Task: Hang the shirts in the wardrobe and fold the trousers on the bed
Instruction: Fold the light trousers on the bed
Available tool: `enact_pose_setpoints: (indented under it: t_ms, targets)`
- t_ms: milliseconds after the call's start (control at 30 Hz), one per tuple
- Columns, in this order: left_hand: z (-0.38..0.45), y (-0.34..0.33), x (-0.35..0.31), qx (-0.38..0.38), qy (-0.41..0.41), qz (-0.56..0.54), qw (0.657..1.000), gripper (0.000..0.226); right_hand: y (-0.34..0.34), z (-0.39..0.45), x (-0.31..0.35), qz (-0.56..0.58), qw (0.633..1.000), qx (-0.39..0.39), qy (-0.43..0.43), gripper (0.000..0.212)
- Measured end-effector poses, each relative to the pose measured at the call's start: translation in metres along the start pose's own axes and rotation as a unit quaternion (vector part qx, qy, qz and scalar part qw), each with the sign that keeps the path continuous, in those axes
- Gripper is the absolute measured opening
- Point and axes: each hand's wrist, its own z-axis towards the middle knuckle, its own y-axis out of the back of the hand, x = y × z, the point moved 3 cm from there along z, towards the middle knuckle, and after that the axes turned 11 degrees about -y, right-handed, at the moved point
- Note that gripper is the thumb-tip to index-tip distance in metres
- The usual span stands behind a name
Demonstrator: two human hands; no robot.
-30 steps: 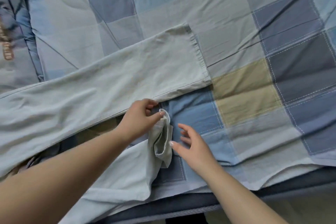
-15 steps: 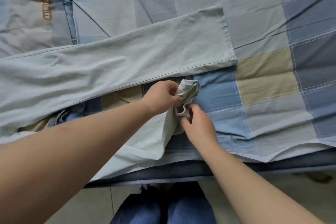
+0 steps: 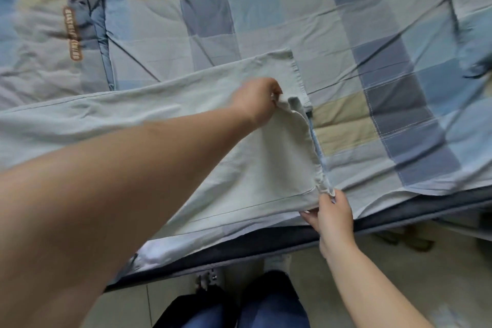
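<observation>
A pair of pale grey-green cotton trousers point(image 3: 165, 112) lies spread across the bed point(image 3: 399, 210), on a patchwork quilt of blue, grey and tan squares point(image 3: 346, 34); one leg stretches flat from the left edge toward the middle, its hemmed cuff lying on the quilt, and the other leg lies nearer the bed's front edge, its cuff end lifted and stretched between the two hands; the left hand point(image 3: 257, 102), fingers curled, pinches the far corner of that cuff just beside the flat leg's hem; the right hand point(image 3: 331, 212) pinches the near corner of the same cuff between thumb and fingertips, close to the mattress edge, so the cuff runs taut from one hand to the other; a folded duvet with a brown lettered label point(image 3: 73, 34) rests at the upper left of the bed; below the mattress edge a pale tiled floor point(image 3: 399, 261) shows, with the person's legs in blue jeans point(image 3: 239, 309) at the bottom of the view; the far right part of the quilt is blurred
</observation>
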Motion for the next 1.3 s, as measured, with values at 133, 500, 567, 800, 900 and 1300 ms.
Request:
enact_pose_setpoints:
  t_ms: [133,500,567,800,900,1300]
  targets:
    - [0.007,-0.022,-0.011,-0.025,0.02,-0.017,0.999,0.032,0.023,0.004,-0.002,0.028,0.999,-0.021,0.041,0.026]
    - [0.011,-0.145,0.023,0.127,0.084,-0.006,0.988,0.063,0.051,0.099,-0.016,-0.043,0.99,0.028,-0.13,0.036]
    - [0.001,-0.153,0.041,0.136,0.128,0.008,0.982,0.063,0.049,0.104,-0.016,-0.072,0.989,0.05,-0.123,0.045]
    - [-0.005,-0.158,0.062,0.018,0.148,-0.013,0.989,0.034,0.056,0.122,-0.005,-0.191,0.981,-0.024,0.031,0.025]
    - [-0.009,-0.163,0.058,0.043,0.121,-0.063,0.99,0.048,0.069,0.123,-0.007,-0.142,0.989,-0.047,0.011,0.023]
    - [-0.145,-0.105,0.07,0.027,0.241,-0.211,0.947,0.028,0.021,0.057,0.015,-0.348,0.928,0.033,0.131,0.039]
